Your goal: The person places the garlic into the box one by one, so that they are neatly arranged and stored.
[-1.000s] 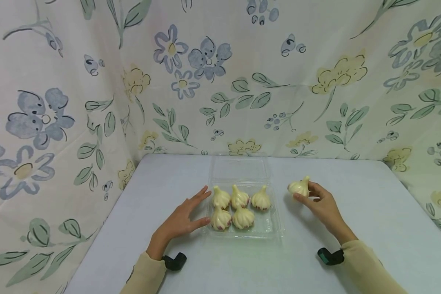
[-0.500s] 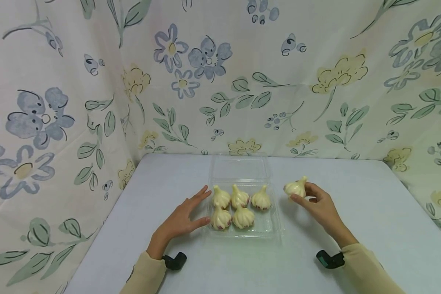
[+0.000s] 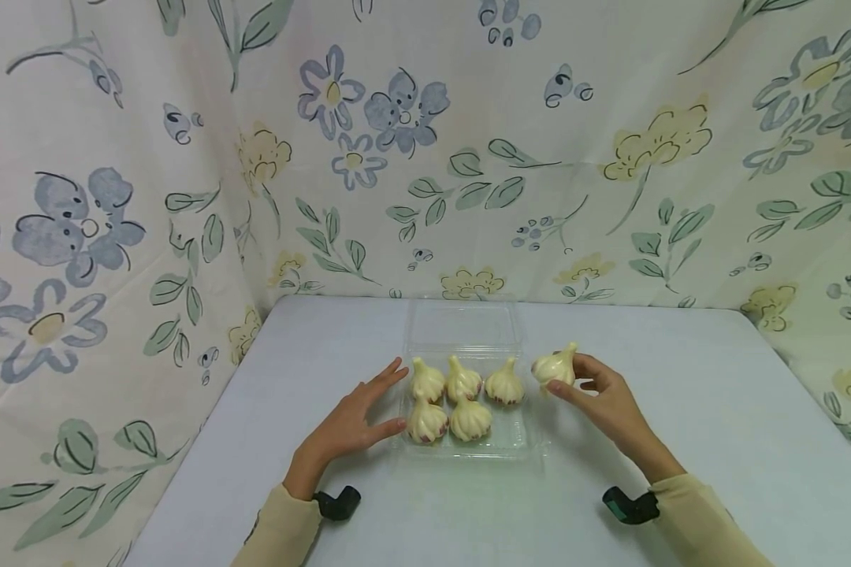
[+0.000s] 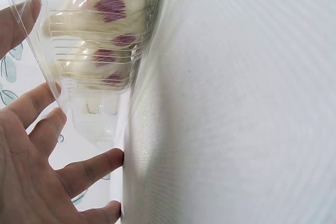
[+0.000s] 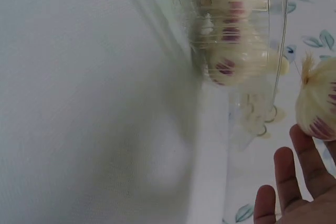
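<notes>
A clear plastic clamshell box (image 3: 507, 449) lies with its lid folded back, and several garlic bulbs stand in it in two rows. The near right corner of the box bears no bulb. My left hand (image 3: 351, 417) spreads its fingers against the box's left side; in the left wrist view the fingertips (image 4: 55, 90) touch the clear rim. Just right of the box, my right hand (image 3: 610, 402) pinches a garlic bulb (image 3: 555, 368) between thumb and fingers, held above the table. The right wrist view shows that bulb (image 5: 320, 98) with purple streaks and dry roots.
The clear lid (image 3: 462, 324) lies flat behind the box. A white table (image 3: 709, 378) spreads out on both sides. Floral cloth (image 3: 468, 157) hangs behind the table and at its sides.
My right hand has moved left with the garlic bulb, closer to the box's right edge. The left hand and the box have stayed in place.
</notes>
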A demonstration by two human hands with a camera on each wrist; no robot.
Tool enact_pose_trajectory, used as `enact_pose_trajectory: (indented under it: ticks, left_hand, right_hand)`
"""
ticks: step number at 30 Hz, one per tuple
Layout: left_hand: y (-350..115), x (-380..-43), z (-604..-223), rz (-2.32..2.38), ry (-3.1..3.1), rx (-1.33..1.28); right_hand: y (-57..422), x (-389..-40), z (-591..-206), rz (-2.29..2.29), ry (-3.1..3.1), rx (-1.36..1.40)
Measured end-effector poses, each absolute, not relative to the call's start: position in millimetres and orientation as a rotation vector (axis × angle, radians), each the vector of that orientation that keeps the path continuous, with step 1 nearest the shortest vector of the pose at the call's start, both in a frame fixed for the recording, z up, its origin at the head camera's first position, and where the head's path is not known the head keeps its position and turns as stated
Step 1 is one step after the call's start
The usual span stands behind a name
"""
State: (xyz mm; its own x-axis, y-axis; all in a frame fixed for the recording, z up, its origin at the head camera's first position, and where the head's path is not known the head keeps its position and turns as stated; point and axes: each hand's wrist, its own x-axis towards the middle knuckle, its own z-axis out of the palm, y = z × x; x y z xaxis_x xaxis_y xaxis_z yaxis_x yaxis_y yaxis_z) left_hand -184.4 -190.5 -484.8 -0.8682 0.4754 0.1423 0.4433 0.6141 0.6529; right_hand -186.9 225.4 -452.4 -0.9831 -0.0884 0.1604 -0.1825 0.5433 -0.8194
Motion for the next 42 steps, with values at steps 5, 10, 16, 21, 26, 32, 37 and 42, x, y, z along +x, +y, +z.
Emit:
enact_pose_trajectory:
  ticks: [5,10,16,21,26,32,37,42]
  left_hand:
    - [-191,-184,-484,1.114,2.776,0.797]
    - [-191,-183,-483,1.121,2.774,0.804]
    - [-191,-183,-483,1.116,2.774,0.796]
    - [-191,-184,-484,1.113,2.776,0.790]
    - [-190,-184,-485,1.108,2.780,0.792]
    - [-191,-184,-484,1.115,2.777,0.798]
    - [-191,-184,-484,1.110,2.778,0.795]
    - [-191,-185,-486,1.107,2.775,0.782]
  right_hand:
    - [220,-184,-451,1.442,-2.672,0.271]
    - [215,-182,-451,1.445,-2.692,0.277]
    - [208,-179,-450,1.446,-2.709,0.316]
    - [204,-177,-452,1.429,-2.716,0.396]
    - [201,-178,-455,1.421,-2.752,0.419]
    - [197,-175,-459,1.364,-2.801,0.387]
    - [192,-175,-464,1.288,-2.761,0.496]
    - [189,-175,-467,1.237,-2.716,0.580]
